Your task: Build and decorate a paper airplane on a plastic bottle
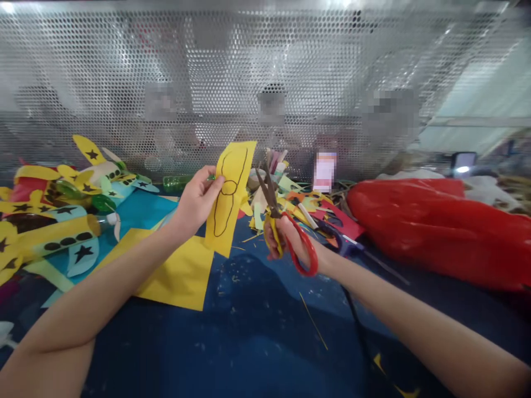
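Between thumb and fingers, my left hand [199, 199] pinches a strip of yellow paper [238, 166] and holds it upright above the table. A propeller outline with a round centre is drawn on it in dark lines. My right hand [290, 237] grips a pair of scissors [271, 196] with red and yellow handles. Its blades are parted and point up, a little to the right of the strip and not touching it. Below my left forearm lies a larger yellow sheet [182, 276] on the table.
Bottle airplanes [62, 235] with starred paper wings crowd the left side over blue sheets [141, 207]. Paper scraps [290, 190], a glue gun [344, 243] and a phone [324, 172] are at the back. A red plastic bag [431, 226] fills the right, before a perforated metal panel [232, 72].
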Tool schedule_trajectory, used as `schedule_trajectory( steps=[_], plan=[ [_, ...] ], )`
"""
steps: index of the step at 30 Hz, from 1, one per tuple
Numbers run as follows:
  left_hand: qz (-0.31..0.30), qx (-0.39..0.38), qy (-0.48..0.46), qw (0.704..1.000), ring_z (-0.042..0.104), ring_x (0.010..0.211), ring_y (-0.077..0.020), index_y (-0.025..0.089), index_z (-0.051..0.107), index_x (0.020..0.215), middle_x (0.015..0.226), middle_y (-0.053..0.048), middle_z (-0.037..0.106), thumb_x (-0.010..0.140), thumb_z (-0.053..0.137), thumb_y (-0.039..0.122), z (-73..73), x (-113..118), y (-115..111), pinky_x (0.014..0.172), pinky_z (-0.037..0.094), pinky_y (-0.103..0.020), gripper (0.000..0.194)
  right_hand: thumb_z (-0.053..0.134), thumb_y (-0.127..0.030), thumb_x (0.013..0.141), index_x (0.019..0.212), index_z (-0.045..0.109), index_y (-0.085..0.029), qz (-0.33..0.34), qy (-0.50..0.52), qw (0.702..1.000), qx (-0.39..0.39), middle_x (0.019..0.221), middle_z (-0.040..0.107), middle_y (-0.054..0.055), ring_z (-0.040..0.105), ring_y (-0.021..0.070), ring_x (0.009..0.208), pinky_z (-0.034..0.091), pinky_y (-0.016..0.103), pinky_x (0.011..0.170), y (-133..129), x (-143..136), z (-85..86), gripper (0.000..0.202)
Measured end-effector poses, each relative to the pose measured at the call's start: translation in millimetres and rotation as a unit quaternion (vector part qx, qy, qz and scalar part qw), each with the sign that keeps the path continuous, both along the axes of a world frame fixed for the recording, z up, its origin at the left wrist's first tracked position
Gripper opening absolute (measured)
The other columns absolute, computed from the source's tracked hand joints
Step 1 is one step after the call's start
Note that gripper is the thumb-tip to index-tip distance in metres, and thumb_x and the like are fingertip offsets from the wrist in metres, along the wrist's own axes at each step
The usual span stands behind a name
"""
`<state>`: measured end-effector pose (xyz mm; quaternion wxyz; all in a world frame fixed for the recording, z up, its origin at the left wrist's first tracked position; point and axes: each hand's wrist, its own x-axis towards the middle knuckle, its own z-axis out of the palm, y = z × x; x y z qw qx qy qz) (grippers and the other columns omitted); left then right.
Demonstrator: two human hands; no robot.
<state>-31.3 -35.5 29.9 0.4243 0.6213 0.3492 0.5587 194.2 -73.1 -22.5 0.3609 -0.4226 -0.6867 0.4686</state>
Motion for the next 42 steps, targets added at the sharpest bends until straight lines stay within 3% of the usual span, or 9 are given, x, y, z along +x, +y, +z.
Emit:
schedule_trajectory(
  steps=[3,6,9,15,21,42],
  plan=[
    [0.032,0.042,-0.01,0.999,0.07,0.067,-0.0172,0.026,0.053,0.105,0.078,0.002,0.071,0.095,0.053,0.033,-4.3,-2,5,0.062,0.058,-0.027,0.013,0.026,-0.088,0.078,0.072,0.045,-0.023,0.001,-0.051,0.998,-0.025,0.055,0.046,-0.003,0.049,0.0137,0.048,0.053,0.034,0.057,-11,-5,3.2,0.068],
    [0.027,0.044,0.008,0.999,0.071,0.067,-0.0183,0.027,0.051,0.113,0.081,0.001,0.072,0.095,0.053,0.036,-9.2,-1,7,0.059,0.057,-0.027,0.02,0.023,-0.087,0.08,0.072,0.047,-0.022,0.003,-0.14,0.99,0.018,0.054,0.049,-0.002,0.053,0.0148,0.049,0.05,0.034,0.059,-16,-6,5.5,0.07],
    [0.012,0.028,0.04,0.999,0.072,0.071,-0.0194,0.027,0.05,0.116,0.086,-0.001,0.073,0.096,0.052,0.037,-11.4,2,4,0.061,0.057,-0.028,0.023,0.02,-0.086,0.081,0.072,0.046,-0.021,0.01,-0.168,0.985,0.045,0.058,0.048,-0.001,0.055,0.0148,0.05,0.048,0.032,0.056,-17,-5,4.1,0.07],
    [-0.003,0.046,0.096,0.994,0.069,0.066,-0.0159,0.027,0.046,0.122,0.086,-0.001,0.072,0.096,0.052,0.037,-13.5,8,-9,0.056,0.053,-0.023,0.028,0.021,-0.084,0.083,0.074,0.043,-0.021,0.022,-0.169,0.984,0.057,0.062,0.048,-0.001,0.052,0.0133,0.05,0.045,0.029,0.051,-18,-5,0.8,0.067],
    [-0.001,0.059,0.117,0.991,0.068,0.065,-0.0158,0.027,0.043,0.124,0.082,0.0,0.07,0.096,0.05,0.039,-13.6,7,-11,0.055,0.052,-0.024,0.031,0.017,-0.083,0.084,0.071,0.042,-0.022,0.02,-0.202,0.975,0.092,0.058,0.049,0.0,0.049,0.0137,0.051,0.041,0.029,0.052,-21,-7,8.0,0.067],
    [-0.011,0.03,0.084,0.996,0.068,0.067,-0.0172,0.027,0.044,0.124,0.083,0.0,0.071,0.095,0.054,0.041,-13.7,9,-11,0.057,0.054,-0.025,0.034,0.016,-0.08,0.087,0.059,0.033,-0.024,-0.014,-0.192,0.969,0.153,0.049,0.039,-0.001,0.033,0.0117,0.048,0.028,0.027,0.045,-20,-7,3.4,0.065]
  ],
)
